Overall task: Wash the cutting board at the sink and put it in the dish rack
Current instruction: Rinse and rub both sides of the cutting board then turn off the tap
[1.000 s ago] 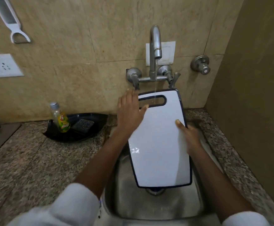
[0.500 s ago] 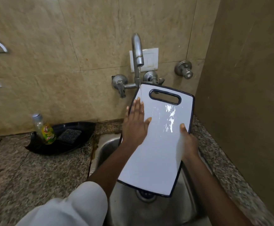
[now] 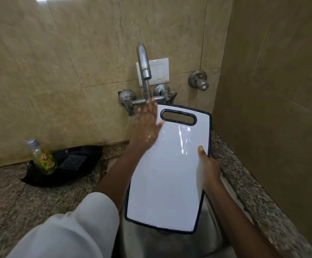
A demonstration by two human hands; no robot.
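The step in hand looks like rinsing: the white cutting board (image 3: 167, 170) is tilted over the sink (image 3: 212, 216), handle slot toward the wall, while water runs from the tap (image 3: 143, 66). To do it well, I judge the board should stay slanted so water sheets down its whole face and drains into the basin, not onto the counter (image 3: 21, 198), and the free palm should sweep from the handle end down to the near edge, covering the dark rim too, before the other face gets the same pass. A wet plastic board is likely slippery, so the supporting grip wants to stay firm at the edge. The right hand (image 3: 208, 164) is clamped on the board's right long edge, thumb lying on the top face and the fingers hidden beneath. The left hand (image 3: 147, 127) is open and flat, fingers spread, wet, at the board's upper left corner just under the stream; it is blurred, so whether the palm touches the surface I cannot tell. The board thus sits between the 2 hands, above the basin. A soap bottle (image 3: 43, 157) and a scrub pad (image 3: 73, 162) rest in a black tray (image 3: 88, 153) on the counter to the left, well apart from the board. No dish rack is in view.
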